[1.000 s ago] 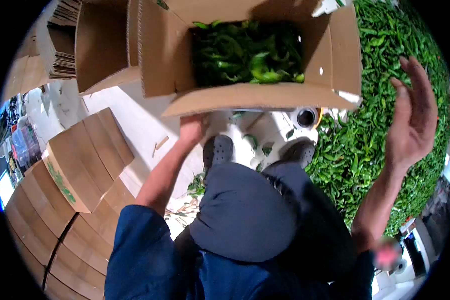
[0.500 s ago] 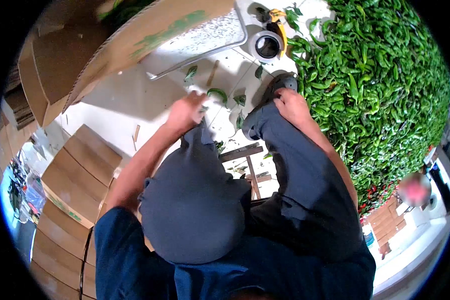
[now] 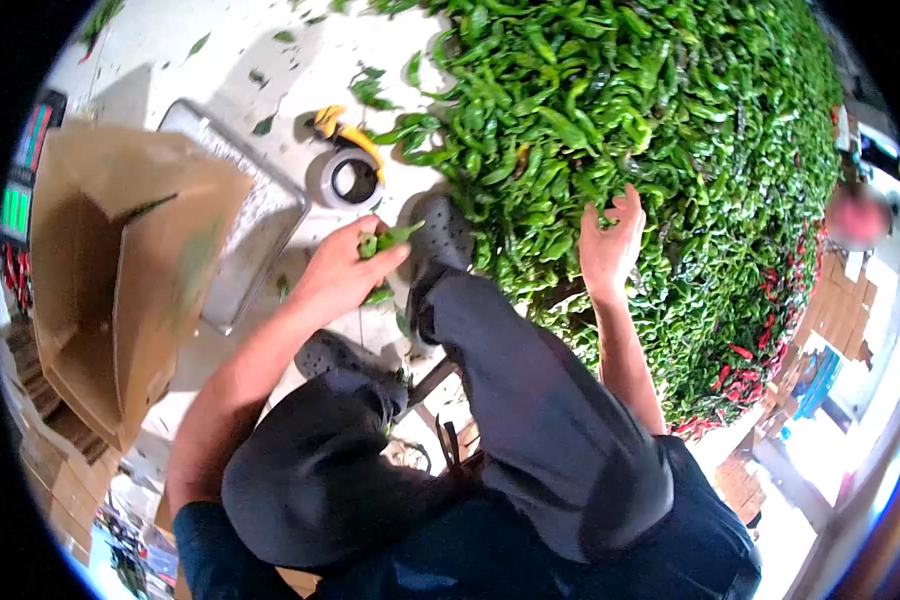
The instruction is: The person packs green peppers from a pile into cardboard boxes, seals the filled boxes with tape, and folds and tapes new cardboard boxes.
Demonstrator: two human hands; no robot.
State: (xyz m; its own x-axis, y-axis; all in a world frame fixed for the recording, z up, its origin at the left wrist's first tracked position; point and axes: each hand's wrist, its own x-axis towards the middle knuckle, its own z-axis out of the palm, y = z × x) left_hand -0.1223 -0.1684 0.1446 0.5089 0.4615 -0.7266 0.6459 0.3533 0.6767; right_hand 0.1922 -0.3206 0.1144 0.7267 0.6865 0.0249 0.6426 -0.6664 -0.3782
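Compared with half a second ago, my view has swung toward the heap, and both hands have changed place. The left hand, which was over the shin then, is now out near the tape roll and the right shoe, its grip closed around a few green peppers. The right hand was down by the shoe; now I see it over the pepper pile, fingers curled at the peppers, and I can't tell whether that grip has caught any. The pile spreads across the floor on the person's right, mostly green, with red peppers along the edge nearest the body. As for containers, a second ago I was looking straight down into a carton with green peppers lying inside; the carton I have now, at the left, has its flaps up and its inside in shadow, so I can't make out what it holds. It stands against a metal platform flecked with dark specks. The tape roll lies on the floor just beside that platform, a yellow dispenser against it.
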